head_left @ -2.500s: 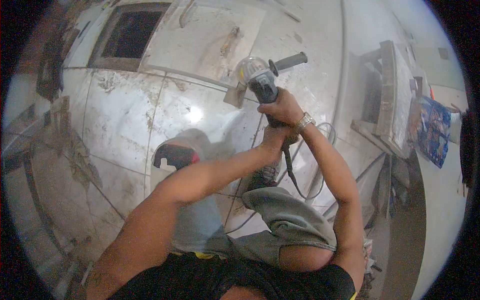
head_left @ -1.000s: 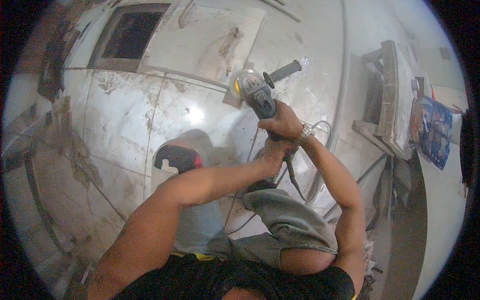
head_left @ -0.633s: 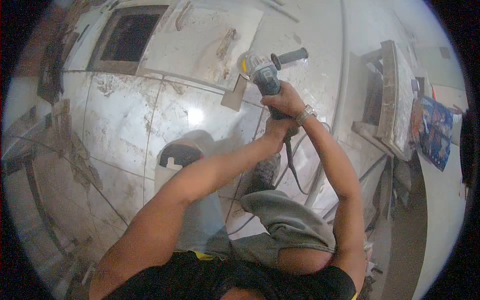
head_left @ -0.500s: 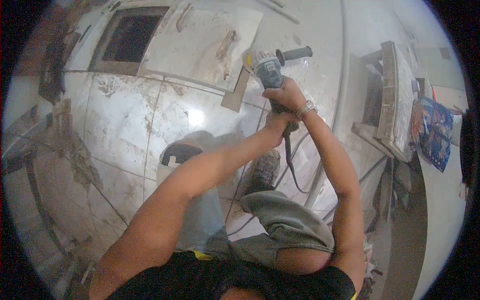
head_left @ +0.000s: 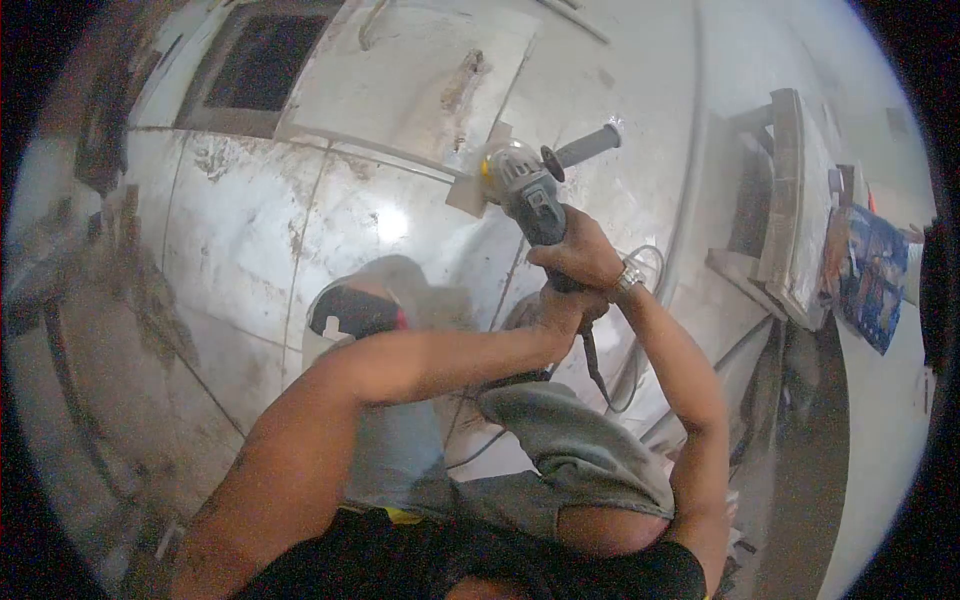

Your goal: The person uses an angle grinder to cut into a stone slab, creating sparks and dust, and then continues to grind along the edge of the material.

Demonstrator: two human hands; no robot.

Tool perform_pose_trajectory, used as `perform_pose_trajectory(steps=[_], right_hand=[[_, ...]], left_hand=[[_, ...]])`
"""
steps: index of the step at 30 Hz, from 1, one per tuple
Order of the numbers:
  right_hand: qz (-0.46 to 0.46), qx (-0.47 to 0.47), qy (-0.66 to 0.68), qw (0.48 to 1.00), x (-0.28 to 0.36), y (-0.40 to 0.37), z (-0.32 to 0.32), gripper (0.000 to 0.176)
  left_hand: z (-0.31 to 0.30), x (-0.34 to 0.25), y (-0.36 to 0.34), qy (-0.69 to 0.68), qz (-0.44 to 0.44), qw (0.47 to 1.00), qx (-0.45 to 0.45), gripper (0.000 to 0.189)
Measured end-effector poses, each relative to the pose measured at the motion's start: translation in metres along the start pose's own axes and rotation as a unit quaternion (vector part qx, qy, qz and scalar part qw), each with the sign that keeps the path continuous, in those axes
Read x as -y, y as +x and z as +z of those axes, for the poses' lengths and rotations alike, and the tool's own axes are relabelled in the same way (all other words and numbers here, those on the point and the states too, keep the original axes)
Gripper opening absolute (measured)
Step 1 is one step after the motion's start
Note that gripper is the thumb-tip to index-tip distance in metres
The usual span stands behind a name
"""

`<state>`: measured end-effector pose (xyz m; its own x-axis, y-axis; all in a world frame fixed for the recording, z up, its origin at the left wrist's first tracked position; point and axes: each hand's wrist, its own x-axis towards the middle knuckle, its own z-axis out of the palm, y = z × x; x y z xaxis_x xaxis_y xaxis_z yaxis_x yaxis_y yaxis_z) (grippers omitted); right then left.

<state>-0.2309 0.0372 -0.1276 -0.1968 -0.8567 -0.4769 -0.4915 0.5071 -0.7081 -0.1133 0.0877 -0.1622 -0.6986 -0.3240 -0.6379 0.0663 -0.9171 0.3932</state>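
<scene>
With both hands I hold a grey angle grinder [head_left: 535, 205], its head pointing away from me over the tiled floor. My right hand [head_left: 582, 250], a metal watch at its wrist, is closed around the grinder's body. Behind it, my left hand [head_left: 567, 308] wraps the rear end, where the black cord comes out; its fingers are partly hidden. The side handle [head_left: 588, 148] sticks out to the right, with no hand on it. A yellow part shows at the left of the head, which overlaps a narrow grey-brown strip [head_left: 466, 195] at the slab's corner.
A large pale slab [head_left: 400, 85] with dirt smears lies beyond, beside a dark square opening [head_left: 265, 62]. A pale bucket [head_left: 398, 455] stands by my legs. To the right are a framed panel [head_left: 790, 200] and a blue printed bag [head_left: 870, 275]. The cord [head_left: 598, 375] loops near my knee.
Both hands have brought the grinder nearer to me, its head now overlapping the strip by the slab's corner. My left elbow has bent more.
</scene>
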Motion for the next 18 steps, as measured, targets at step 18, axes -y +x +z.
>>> perform_pose_trajectory(steps=[18], right_hand=[[0.021, 0.02, -0.044, 0.999, -0.003, 0.011, 0.001, 0.062]], left_hand=[[0.004, 0.005, 0.013, -0.084, 0.017, 0.996, -0.021, 0.032]])
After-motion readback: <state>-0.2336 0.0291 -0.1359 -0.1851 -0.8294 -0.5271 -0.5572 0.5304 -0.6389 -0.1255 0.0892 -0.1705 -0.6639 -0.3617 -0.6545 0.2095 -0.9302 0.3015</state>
